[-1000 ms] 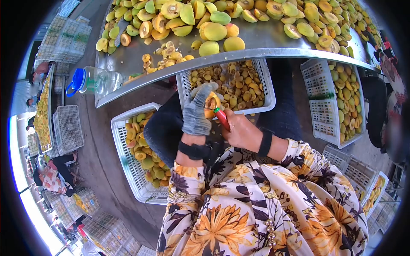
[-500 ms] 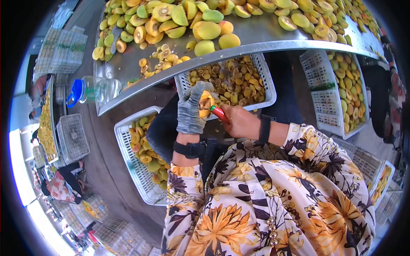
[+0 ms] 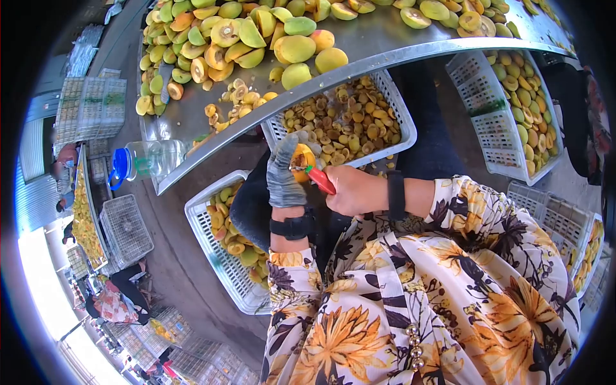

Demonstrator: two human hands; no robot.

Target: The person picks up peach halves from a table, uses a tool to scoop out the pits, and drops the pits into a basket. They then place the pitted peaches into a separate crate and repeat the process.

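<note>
In a grey knitted glove, my left hand (image 3: 287, 170) is closed around a cut peach-like fruit (image 3: 303, 156) with orange flesh, its cut face turned up and to the right. My bare right hand (image 3: 355, 190) grips the red handle of a small pitting knife (image 3: 321, 180) with a green collar. The knife's tip meets the fruit's hollow, and its blade is mostly hidden. Just beyond both hands sits a white crate (image 3: 405, 138) of small cut fruit pieces (image 3: 346, 122).
A metal table (image 3: 378, 40) bears heaps of halved fruit (image 3: 250, 32); its raised edge runs above my hands. A clear jug with a blue cap (image 3: 151, 159) lies at its left corner. Fruit-filled crates stand left (image 3: 221, 263) and right (image 3: 481, 106). Other people work at far left.
The view has shifted slightly. My right hand and the knife have moved a little left and down, and the handle slants more. The fruit's cut face is turned differently in my left hand.
</note>
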